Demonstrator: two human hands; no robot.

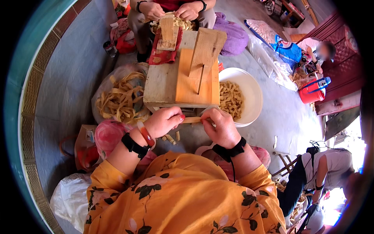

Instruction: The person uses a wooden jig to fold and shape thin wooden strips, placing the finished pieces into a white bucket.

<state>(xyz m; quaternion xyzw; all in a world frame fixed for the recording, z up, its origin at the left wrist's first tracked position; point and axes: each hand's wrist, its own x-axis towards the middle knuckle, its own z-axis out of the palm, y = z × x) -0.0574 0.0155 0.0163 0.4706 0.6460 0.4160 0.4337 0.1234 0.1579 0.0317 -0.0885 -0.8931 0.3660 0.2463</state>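
A short tan flat strip (pixel 191 120) is stretched between my left hand (pixel 167 121) and my right hand (pixel 218 125), just in front of the near edge of a small wooden table. Each hand pinches one end of it. On the table a wooden board (pixel 187 93) carries an upright wooden block (pixel 207 46) and a thin dark upright rod (pixel 201 79). Left of the table, long tan strips (pixel 121 98) lie in a clear plastic bag. To its right, a white bucket (pixel 253 98) holds many small folded tan pieces (pixel 230 98).
Across the table another person's hands (pixel 187 11) work over a container of pieces, beside a smaller wooden block stand (pixel 167 29) on red cloth. Small pieces (pixel 170 139) lie on the floor below my hands. A white sack (pixel 71 199) is at lower left. Other people are at the right.
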